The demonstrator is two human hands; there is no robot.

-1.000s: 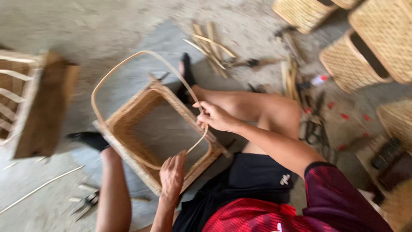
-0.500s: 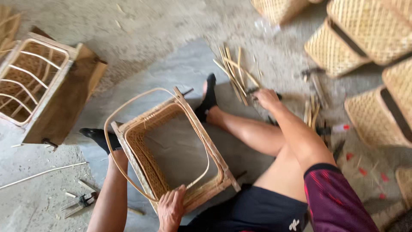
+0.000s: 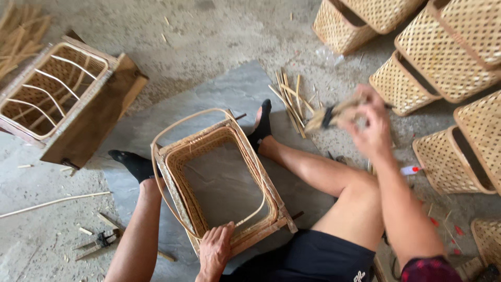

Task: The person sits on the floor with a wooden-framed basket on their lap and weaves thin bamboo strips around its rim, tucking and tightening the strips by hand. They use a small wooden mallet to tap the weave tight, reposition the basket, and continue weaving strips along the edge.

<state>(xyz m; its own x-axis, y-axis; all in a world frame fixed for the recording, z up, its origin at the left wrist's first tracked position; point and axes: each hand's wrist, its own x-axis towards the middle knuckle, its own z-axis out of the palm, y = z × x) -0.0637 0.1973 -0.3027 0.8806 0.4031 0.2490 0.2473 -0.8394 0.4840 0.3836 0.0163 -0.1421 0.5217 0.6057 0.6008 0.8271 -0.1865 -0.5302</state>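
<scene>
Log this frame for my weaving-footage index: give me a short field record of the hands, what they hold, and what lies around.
setting: person seated on a grey mat on a concrete floor
left hand: grips the near rim of a square woven frame
frame detail: a thin cane strip loops around it
right hand: raised, blurred, holding a tool with a dark handle; kind unclear
right side: stacked lattice baskets
left side: wooden box form
floor: loose bamboo strips, small pliers-like tool
</scene>
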